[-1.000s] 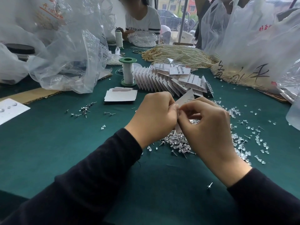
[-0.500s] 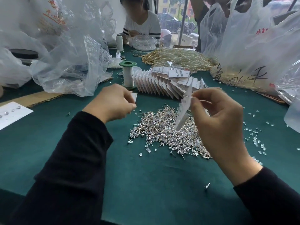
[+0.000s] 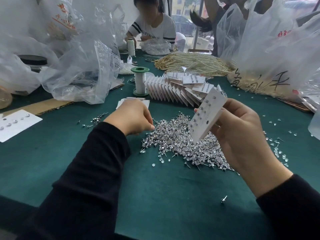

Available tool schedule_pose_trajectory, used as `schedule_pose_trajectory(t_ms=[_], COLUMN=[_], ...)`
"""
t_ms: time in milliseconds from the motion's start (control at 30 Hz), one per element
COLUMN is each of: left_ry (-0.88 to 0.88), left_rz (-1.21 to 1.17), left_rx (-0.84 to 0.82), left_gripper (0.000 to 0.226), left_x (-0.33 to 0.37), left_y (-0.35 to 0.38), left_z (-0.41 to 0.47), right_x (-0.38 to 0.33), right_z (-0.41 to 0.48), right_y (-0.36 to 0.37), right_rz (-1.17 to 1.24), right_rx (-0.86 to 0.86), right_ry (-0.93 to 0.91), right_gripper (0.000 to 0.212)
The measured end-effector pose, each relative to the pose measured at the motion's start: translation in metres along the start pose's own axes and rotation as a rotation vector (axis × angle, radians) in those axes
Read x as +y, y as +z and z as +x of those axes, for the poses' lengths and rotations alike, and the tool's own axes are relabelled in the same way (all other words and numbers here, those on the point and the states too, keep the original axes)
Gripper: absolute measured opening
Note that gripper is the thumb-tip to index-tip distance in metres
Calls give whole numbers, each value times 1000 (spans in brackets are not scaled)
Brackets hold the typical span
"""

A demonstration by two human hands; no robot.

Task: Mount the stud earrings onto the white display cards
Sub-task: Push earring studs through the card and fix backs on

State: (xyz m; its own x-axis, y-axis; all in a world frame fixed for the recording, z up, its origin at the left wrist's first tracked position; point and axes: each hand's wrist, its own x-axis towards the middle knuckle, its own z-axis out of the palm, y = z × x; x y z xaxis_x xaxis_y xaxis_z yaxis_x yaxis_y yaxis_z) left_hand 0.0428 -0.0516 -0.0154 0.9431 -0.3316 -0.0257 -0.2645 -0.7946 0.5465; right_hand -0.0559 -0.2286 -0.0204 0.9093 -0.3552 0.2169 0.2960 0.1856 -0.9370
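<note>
Green felt tabletop [image 3: 164,196] bears a silvery heap of stud earrings [image 3: 178,137]. Above it, the right hand [image 3: 242,135] grips a tilted white display card [image 3: 207,116]. The left hand [image 3: 129,116] curls its fingers at the heap's left edge; whether they hold anything is unclear.

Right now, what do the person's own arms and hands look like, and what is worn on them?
Both arms are covered by long black sleeves, the left sleeve and the right sleeve, plain, without markings, ending at the wrists. The left hand and the right hand are bare: no gloves show.
</note>
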Motion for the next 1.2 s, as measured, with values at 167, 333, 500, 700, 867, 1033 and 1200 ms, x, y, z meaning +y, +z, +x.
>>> schedule_pose_trajectory(t_ms=[167,333,500,700,867,1033,1200], left_ry=[61,74,122,103,226,320,340], left_rz=[127,-346,-559,-446,-991,-1120,-978], left_rx=[44,46,-123,-71,-201,-303,-166], left_gripper=[3,18,14,10,12,12,17], left_x=[5,10,13,9,18,27,30], left_y=[6,0,1,3,-5,2,9], left_z=[1,-5,-9,-6,-11,-14,-14], right_x=[-2,-4,-1,2,5,6,9], right_z=[-4,-1,0,1,1,0,0], right_y=[4,2,0,-1,-1,0,1], right_rz=[15,169,286,249,201,218,242], right_rx=[-8,-66,-214,-253,-303,-371,-383], right_ry=[80,275,444,454,461,450,447], right_gripper=[18,25,27,42,38,35,33])
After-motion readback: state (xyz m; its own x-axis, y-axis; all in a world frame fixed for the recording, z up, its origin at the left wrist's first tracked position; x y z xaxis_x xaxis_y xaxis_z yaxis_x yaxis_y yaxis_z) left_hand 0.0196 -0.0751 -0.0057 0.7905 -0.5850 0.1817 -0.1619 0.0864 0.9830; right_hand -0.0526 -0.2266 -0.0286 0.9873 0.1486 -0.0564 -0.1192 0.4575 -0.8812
